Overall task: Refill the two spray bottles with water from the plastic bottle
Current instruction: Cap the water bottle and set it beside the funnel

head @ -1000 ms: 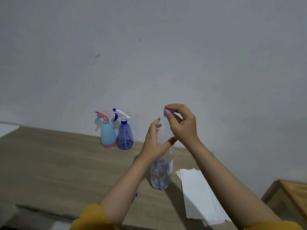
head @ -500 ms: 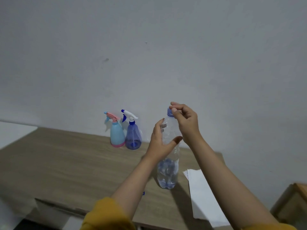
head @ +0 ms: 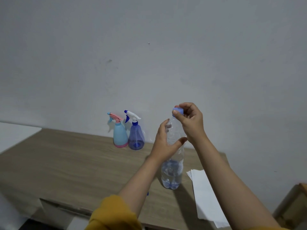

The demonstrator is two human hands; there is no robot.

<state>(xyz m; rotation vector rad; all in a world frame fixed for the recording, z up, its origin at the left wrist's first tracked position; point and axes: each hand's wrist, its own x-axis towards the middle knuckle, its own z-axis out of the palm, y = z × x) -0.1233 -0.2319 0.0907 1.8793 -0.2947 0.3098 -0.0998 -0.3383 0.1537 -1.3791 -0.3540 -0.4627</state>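
Note:
A clear plastic bottle [head: 172, 173] stands upright on the wooden table [head: 71, 163], with water in its lower part. My left hand [head: 164, 143] wraps around its upper body. My right hand [head: 191, 122] pinches the blue cap [head: 178, 112] on its neck with thumb and fingers. Two spray bottles stand side by side at the back by the wall, left of my hands: a light blue one with a pink trigger and base [head: 119, 135] and a translucent dark blue one with a white trigger [head: 136, 136]. Both have their spray heads on.
White sheets of paper [head: 206, 198] lie on the table to the right of the bottle, reaching the front edge. A wooden piece of furniture [head: 295, 206] stands at the lower right. A plain wall rises behind the table. A small blue object [head: 147, 193] peeks out beside my left forearm.
The view has shifted so everything sits further right in the picture. My right hand's fingers have turned around the cap. My left hand keeps its hold on the bottle.

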